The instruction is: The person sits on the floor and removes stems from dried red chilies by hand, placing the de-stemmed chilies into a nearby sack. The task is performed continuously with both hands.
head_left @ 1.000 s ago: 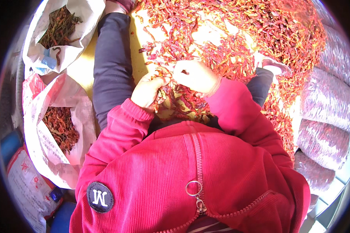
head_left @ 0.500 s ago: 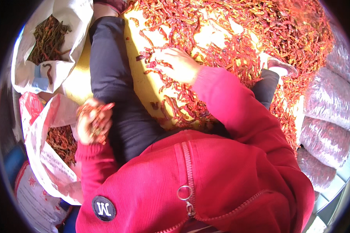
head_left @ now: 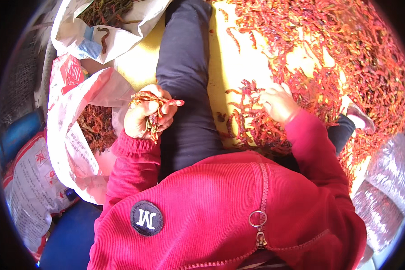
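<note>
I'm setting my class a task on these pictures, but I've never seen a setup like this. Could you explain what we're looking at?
There is no machine here: a person works with two bare hands. Every picture comes from one wide fisheye camera worn on the head, looking down, so straight edges bend near the rim. On a yellow surface lie many loose red peppers, apparently dried. The left hand grips a small bunch of peppers. The right hand is at the loose ones; whether it holds any is hard to tell. On the left are two open sacks, both partly filled.
</note>
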Demonstrator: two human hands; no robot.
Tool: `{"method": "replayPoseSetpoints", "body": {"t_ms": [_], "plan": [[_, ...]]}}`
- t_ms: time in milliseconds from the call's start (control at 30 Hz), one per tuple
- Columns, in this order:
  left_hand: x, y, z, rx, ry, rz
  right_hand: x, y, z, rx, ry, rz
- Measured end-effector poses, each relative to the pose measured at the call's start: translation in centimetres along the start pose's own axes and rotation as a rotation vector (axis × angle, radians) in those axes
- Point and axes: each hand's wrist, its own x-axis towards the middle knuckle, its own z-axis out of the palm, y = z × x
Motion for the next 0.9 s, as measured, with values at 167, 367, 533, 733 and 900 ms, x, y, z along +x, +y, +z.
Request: {"method": "replayPoseSetpoints", "body": {"t_ms": [167, 367, 533, 733, 900], "plan": [[-1.2, -2.5, 2.4, -0.003, -0.073, -0.087, -1.1, -4.4, -5.1, 0.295, 0.294, -0.103], [-1.0, -6.0, 5.9, 0.073, -0.063, -0.233, -0.7, -11.8, -8.1, 0.92, 0.014, -0.073], [-1.8, -6.3, 5.6, 0.078, -0.003, -0.212, -2.8, -11.4, -7.6, 0.948, 0.055, -0.05], [-2.1, -6.2, 5.7, 0.266, -0.001, -0.265, -4.3, -9.4, -4.9, 0.718, 0.183, 0.033], [-0.9, -8.7, 5.9, 0.627, 0.046, -0.414, -3.8, -9.2, -4.0, 0.538, 0.18, -0.081]]}}
